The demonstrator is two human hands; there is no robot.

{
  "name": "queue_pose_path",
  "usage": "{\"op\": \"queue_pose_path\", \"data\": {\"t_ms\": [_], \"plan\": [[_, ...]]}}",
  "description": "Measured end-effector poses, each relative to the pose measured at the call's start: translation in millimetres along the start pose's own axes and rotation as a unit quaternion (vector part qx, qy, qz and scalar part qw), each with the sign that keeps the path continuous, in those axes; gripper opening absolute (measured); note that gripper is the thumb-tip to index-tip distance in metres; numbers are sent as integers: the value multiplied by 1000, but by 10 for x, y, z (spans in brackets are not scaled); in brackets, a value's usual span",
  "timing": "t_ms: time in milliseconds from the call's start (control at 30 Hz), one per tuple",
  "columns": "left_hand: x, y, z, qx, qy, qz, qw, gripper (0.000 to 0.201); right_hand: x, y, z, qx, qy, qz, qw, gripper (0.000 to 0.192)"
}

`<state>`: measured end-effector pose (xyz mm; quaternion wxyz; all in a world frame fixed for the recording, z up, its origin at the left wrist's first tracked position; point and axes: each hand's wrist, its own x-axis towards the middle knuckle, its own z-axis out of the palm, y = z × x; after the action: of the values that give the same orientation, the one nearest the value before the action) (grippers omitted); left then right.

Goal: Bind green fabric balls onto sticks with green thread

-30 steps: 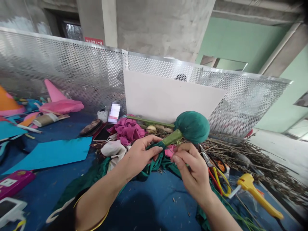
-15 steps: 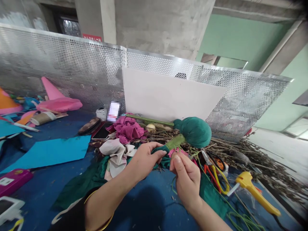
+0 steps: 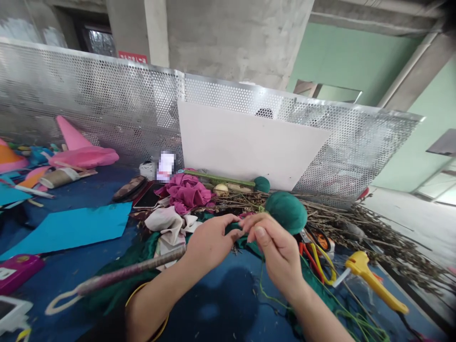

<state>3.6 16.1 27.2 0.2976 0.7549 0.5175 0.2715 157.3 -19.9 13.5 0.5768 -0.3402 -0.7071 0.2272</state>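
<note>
My left hand [image 3: 213, 240] is closed around a stick [image 3: 131, 270] wrapped in purple and grey, which passes behind my left forearm and ends in a pale loop at the lower left. At its other end, just beyond my fingers, is a round dark-green cloth-covered ball [image 3: 286, 212]. My right hand [image 3: 276, 247] is pinched beside the left fingertips, against the stick below the ball. Light-green yarn [image 3: 262, 285] hangs from beneath my right hand; the fingers hide the exact grip. Dark-green cloth [image 3: 315, 275] lies to the right of my hands.
Beyond my hands lie magenta cloth [image 3: 187, 190], dried stems [image 3: 342, 213] and a smaller green ball [image 3: 261, 184]. Scissors [image 3: 318, 240], pliers [image 3: 329, 270] and a yellow glue gun [image 3: 374, 280] are at right. Blue sheet [image 3: 74, 228] lies left; a perforated metal panel [image 3: 142, 104] stands behind.
The green ball has dropped slightly and the stick has tilted, so its looped end now shows at lower left. My right hand has moved over the light-green wrapped part, closer to the left.
</note>
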Motion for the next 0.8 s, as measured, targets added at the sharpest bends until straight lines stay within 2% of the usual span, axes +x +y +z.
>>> {"op": "queue_pose_path", "data": {"t_ms": [133, 300, 467, 667, 800], "plan": [[-44, 40, 5, 151, 14, 12, 988, 24, 119, -56, -196, -108, -7, 14, 994, 25], [-58, 33, 62, 240, 2, 32, 970, 25, 148, -47, -255, -121, -46, 32, 991, 27], [-95, 51, 85, 275, -14, 59, 960, 23, 143, -31, -243, -103, -81, 36, 991, 24], [-123, 106, 93, 296, -22, 66, 953, 28, 156, 35, -230, -136, -40, 46, 989, 24], [-145, 122, 139, 328, -7, 91, 940, 21, 158, 42, -207, -144, -42, 70, 986, 27]]}}
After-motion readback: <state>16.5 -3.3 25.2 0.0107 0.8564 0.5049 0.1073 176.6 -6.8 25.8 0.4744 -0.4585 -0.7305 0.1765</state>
